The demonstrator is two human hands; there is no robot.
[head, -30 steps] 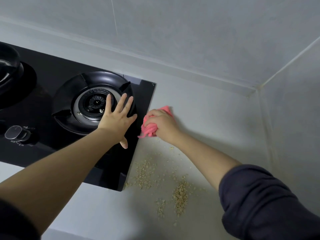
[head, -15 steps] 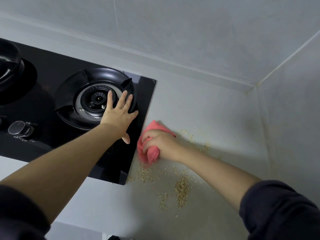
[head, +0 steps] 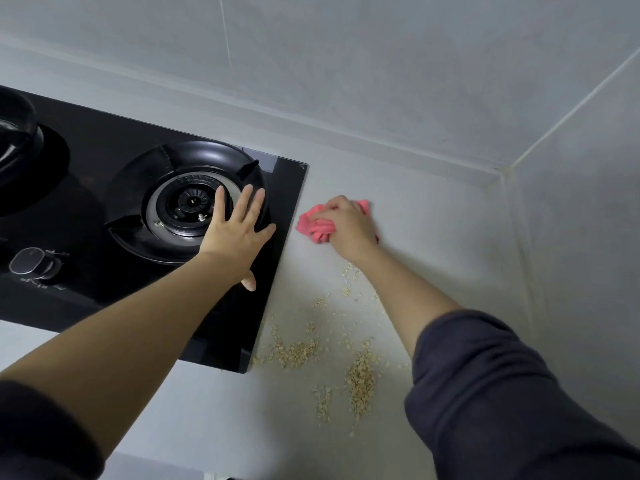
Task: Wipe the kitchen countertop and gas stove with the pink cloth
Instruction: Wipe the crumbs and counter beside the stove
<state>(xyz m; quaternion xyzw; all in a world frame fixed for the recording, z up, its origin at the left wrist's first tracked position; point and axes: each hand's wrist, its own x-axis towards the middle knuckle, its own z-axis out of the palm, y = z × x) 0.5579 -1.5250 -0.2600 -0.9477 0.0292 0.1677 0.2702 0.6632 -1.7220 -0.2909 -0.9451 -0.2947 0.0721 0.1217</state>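
Observation:
My right hand (head: 349,225) grips the bunched pink cloth (head: 313,226) and presses it on the grey countertop (head: 433,216), just right of the black gas stove (head: 86,161). My left hand (head: 239,233) lies flat with fingers spread on the stove's right burner ring (head: 188,202), holding nothing. Pale oat-like crumbs (head: 360,382) lie scattered on the countertop nearer to me, below the cloth and along the stove's right edge.
A dark pot (head: 14,133) sits on the left burner at the frame's left edge. A control knob (head: 31,265) is at the stove's front left. Grey walls meet in a corner (head: 502,171) behind and to the right of the countertop.
My right hand drew the cloth toward me into the crumbs, then pushed it back away toward the wall. The left hand stayed on the burner.

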